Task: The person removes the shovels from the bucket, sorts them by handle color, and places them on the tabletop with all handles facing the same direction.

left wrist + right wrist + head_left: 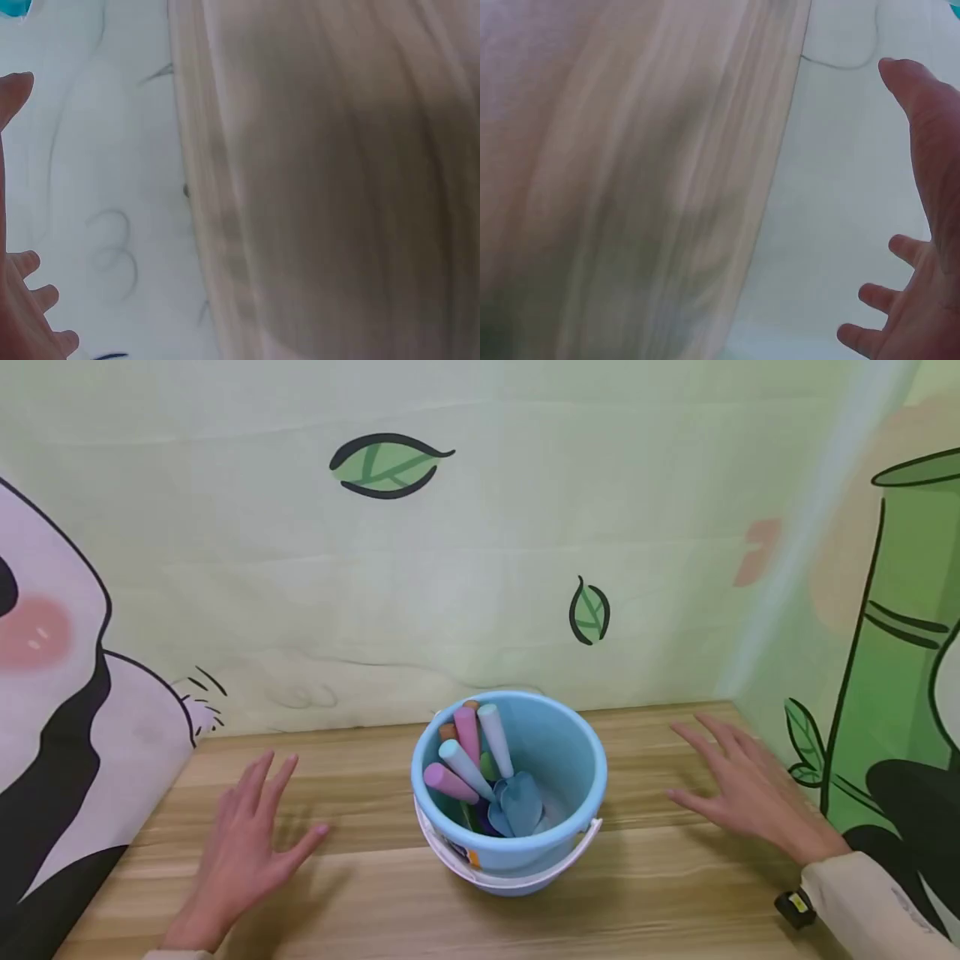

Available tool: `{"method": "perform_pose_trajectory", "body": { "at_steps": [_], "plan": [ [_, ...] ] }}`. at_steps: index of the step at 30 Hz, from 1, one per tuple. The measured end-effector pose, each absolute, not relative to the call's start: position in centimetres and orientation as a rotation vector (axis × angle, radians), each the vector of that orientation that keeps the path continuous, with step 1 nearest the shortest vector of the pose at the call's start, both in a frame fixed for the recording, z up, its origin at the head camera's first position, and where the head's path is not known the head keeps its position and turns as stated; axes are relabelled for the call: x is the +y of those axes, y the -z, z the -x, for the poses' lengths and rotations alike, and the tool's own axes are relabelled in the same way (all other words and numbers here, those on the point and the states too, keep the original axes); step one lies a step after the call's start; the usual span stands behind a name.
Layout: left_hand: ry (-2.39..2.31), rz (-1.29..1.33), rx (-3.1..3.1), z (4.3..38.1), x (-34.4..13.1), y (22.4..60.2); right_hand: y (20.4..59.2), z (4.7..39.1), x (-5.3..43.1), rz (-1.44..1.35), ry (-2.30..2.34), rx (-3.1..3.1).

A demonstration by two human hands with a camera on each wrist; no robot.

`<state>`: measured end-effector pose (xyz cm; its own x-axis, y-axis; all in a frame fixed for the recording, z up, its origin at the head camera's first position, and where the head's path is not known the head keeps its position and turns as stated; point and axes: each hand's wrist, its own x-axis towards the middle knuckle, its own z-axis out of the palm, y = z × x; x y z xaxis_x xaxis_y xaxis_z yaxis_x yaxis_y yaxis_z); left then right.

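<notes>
A light blue toy bucket [592, 768] with a white handle [517, 885] hanging down its front stands upright on the wooden table. Inside lean several small toy tools with pink, light blue and brown handles; one is a blue shovel [521, 803] whose blade points down. My left hand [247, 852] hovers over the table to the left of the bucket, fingers spread, holding nothing. To the bucket's right, my right hand [742, 781] is held out with its fingers apart, also holding nothing. Both hands are well away from the bucket.
The wood-grain table [360, 910] meets a pale green cloth backdrop [495, 543] printed with leaves right behind the bucket. A printed panda [142, 718] borders the left side, printed bamboo [892, 693] the right. A small black device [795, 908] sits by the right wrist.
</notes>
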<state>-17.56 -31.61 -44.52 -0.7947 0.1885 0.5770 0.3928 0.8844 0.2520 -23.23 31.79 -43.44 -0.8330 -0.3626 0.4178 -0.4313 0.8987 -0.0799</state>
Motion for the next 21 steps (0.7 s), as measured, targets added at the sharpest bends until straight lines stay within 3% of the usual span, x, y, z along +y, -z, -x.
{"method": "perform_pose_trajectory", "body": {
  "at_steps": [21],
  "plan": [
    [0.615,0.507,-2.486,16.9,-26.0,41.0,40.4,24.4,28.9,-0.758,-0.482,-2.680]
  ]
}}
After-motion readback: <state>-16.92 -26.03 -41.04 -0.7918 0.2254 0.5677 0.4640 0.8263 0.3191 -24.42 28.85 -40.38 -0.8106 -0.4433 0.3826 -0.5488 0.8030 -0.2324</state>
